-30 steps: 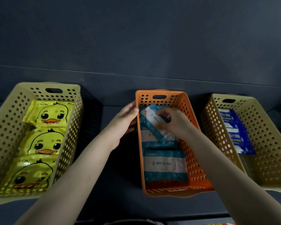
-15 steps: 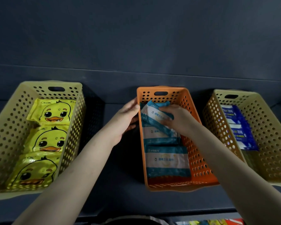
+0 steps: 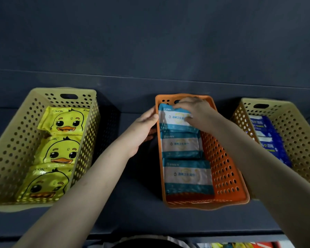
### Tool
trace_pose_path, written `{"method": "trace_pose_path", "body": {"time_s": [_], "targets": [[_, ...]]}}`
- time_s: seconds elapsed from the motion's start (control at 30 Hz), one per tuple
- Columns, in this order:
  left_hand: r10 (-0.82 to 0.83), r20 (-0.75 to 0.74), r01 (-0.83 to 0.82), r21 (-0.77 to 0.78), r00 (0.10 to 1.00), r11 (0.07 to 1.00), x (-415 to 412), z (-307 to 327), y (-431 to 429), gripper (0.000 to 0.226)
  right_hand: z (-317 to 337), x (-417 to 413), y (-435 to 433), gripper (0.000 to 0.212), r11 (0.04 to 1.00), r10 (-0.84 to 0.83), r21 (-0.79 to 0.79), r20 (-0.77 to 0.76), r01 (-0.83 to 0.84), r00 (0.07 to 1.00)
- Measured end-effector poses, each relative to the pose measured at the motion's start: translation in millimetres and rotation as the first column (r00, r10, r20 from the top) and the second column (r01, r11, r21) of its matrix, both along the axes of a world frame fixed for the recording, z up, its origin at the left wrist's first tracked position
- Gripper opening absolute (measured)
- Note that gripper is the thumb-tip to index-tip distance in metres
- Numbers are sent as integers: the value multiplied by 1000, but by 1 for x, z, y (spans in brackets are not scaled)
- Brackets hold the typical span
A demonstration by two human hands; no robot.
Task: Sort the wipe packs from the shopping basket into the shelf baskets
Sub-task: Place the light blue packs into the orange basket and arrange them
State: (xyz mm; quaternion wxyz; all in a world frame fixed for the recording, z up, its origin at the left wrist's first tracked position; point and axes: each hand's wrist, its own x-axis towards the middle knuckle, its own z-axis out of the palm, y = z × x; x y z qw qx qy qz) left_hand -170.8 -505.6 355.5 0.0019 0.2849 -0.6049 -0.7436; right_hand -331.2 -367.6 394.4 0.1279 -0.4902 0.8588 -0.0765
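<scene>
Well left of the left fingers, duck packs (image 3: 64,122) fill a beige basket (image 3: 13,140). The left hand (image 3: 143,129), arm extended, lies against the outer left wall of the orange basket (image 3: 222,158), fingers straight and together. The right hand (image 3: 195,111) arches over the basket's far end, fingers clamped on the rearmost teal wipe pack (image 3: 175,120). Right of these fingers, blue packs (image 3: 268,138) lie in another basket (image 3: 297,136).

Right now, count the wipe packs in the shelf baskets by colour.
Yellow duck packs: 3
Teal-and-white packs: 3
Blue packs: 2 visible
Total: 8
</scene>
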Motion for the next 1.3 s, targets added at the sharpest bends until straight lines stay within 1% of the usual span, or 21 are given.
{"method": "trace_pose_path", "body": {"time_s": [0.03,0.1,0.13,0.2,0.27,0.37,0.43,0.57,0.63,0.7,0.77,0.8,0.83,0.9,0.97,1.03,1.1,1.17,1.23,1.3], "targets": [[-1,1,1,1,1000,1000,0,0,-1,32,-2,2,0,54,1000,-13,0,-45,13,999],[-2,-2,2,1,1000,1000,0,-2,-2,33,-9,13,7,51,994,-99,-56,-107,93,989],[0,-5,0,5,1000,1000,0,-2,-2,34,-15,19,11,49,986,-148,-97,-95,139,984],[2,-7,-1,10,1000,1000,0,-3,-2,37,-26,30,15,47,967,-219,-130,28,221,975],[-10,-7,10,6,1000,1000,-1,-5,-2,39,-32,33,14,46,964,-234,-103,95,243,968],[-20,-14,20,2,1000,1000,0,-8,-4,40,-33,31,11,47,959,-237,-127,126,253,963],[-17,-17,17,1,1000,1000,0,-7,-5,41,-34,29,12,48,943,-274,-153,153,297,950],[-15,-5,15,-9,1000,1000,1,-1,-2,45,-34,27,11,47,928,-302,-153,232,341,925],[-32,1,32,-24,999,999,1,4,-2,40,-32,25,9,46,919,-300,-171,282,355,911],[-34,14,34,-57,999,998,2,8,-2,36,-31,23,7,46,925,-282,-170,295,341,913],[-21,32,26,-151,999,988,3,14,-3,44,-27,21,8,46,930,-273,-158,305,331,913],[-25,51,36,-240,998,970,4,18,-4,50,-23,20,9,45,928,-277,-154,323,339,905],[-27,83,54,-357,996,933,5,23,-5,55,-19,21,12,45,924,-282,-156,338,349,898],[-1,150,92,-600,989,794,12,32,-8,63,-6,27,23,46,909,-296,-198,316,367,902],[49,153,81,-738,987,670,22,41,-10,63,12,39,34,46,886,-312,-279,234,371,921],[58,86,35,-804,995,594,42,52,-6,63,31,62,49,47,863,-329,-360,133,355,935],[47,-3,-27,-854,999,520,70,62,5,60,48,96,67,47,823,-340,-449,100,347,935],[38,-94,-100,-874,995,475,107,66,23,57,57,139,88,45,776,-365,-522,87,354,927],[34,-182,-175,-851,983,496,148,63,45,57,59,190,111,43,714,-396,-588,108,379,912],[37,-230,-213,-816,973,538,193,51,70,57,52,244,137,42,657,-431,-614,172,438,886]]}}
